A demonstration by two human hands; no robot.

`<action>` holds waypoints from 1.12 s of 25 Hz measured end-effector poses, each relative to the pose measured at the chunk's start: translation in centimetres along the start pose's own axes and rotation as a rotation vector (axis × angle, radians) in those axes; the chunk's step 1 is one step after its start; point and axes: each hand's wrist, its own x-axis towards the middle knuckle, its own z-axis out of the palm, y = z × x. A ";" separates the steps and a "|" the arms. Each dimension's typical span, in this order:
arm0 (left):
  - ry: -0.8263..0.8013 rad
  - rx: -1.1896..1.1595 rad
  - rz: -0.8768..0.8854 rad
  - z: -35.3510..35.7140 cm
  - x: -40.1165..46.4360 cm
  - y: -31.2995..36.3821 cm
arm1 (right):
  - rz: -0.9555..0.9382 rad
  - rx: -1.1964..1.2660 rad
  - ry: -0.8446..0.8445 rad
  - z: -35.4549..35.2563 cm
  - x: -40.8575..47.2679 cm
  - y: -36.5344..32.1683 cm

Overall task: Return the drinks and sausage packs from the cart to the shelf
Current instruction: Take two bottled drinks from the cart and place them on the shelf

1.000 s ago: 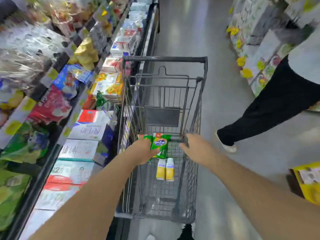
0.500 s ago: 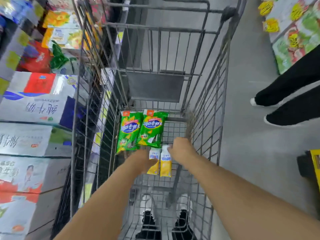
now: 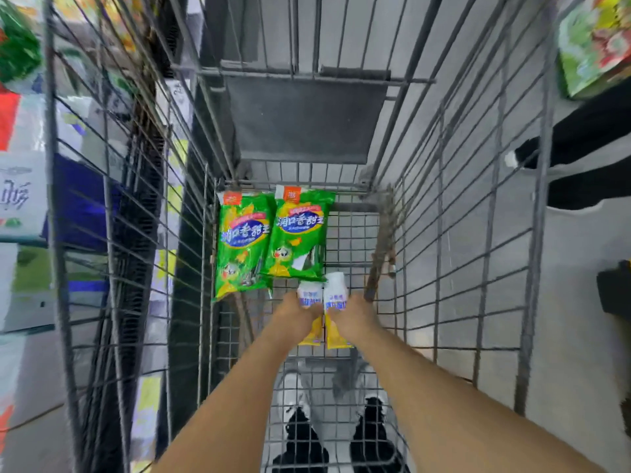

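Down on the cart [image 3: 454, 233] floor, both hands have dropped from the handle; left hand [image 3: 293, 317] and right hand [image 3: 355, 317] each clasp a drink bottle [image 3: 310, 295]; sausage packs [image 3: 269, 238] lie at 11 o'clock, shelving at 9; lifting likely follows

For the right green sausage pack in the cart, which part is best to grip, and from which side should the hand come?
Probably its far end, by the orange tab. The right sausage pack lies flat on the cart floor, its left edge against the other pack and its near end meeting the two drink bottles. Bare mesh lies only on its right, so come from above on the right and pinch the flat end seam.
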 end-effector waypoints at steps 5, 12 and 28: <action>0.048 -0.096 -0.060 0.8 0.1 -0.6 | 0.111 0.209 0.035 0.7 0.4 0.6; -0.111 -0.242 -0.156 0.8 -1.7 -2.9 | 0.094 -0.005 -0.044 0.7 -1.0 1.4; 0.164 -0.276 0.387 -20.6 -26.4 9.4 | -0.542 0.272 0.209 -24.5 -27.1 -13.8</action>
